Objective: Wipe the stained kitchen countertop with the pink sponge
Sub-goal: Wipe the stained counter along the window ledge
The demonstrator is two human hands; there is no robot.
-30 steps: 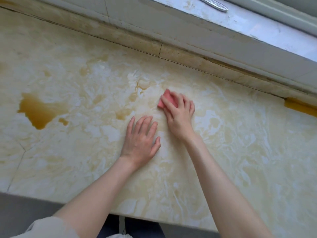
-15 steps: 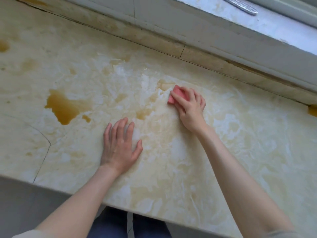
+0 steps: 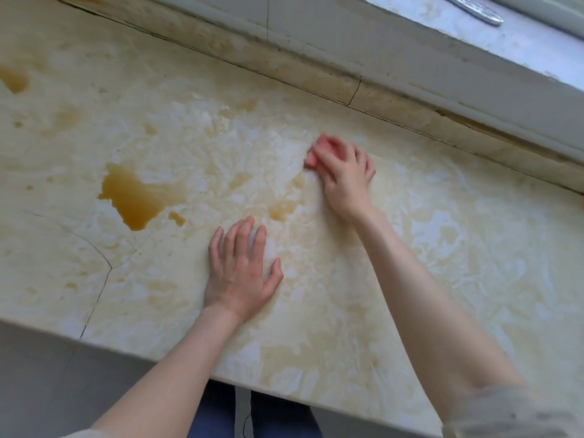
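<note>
At the far left of the pale marbled worktop [image 3: 410, 279] lies a small brown stain [image 3: 12, 79], and nearer the front edge a thin crack [image 3: 101, 279] runs through the stone. Right of these is a large brown puddle [image 3: 136, 197] with a small spot just beside it. The left hand [image 3: 240, 270] rests flat on the worktop near the puddle, its grip apart, with fingers straight and spread and holding nothing. Farther back and to the right, the pink sponge [image 3: 319, 150] sits on the worktop among pale smears. The right hand [image 3: 344, 175] covers most of it, its grip clamped on the sponge with fingers curled over the top. Behind runs a raised stone ledge [image 3: 395, 99], and a metal object [image 3: 474, 9] lies on the sill [image 3: 521, 42] at the upper right.
</note>
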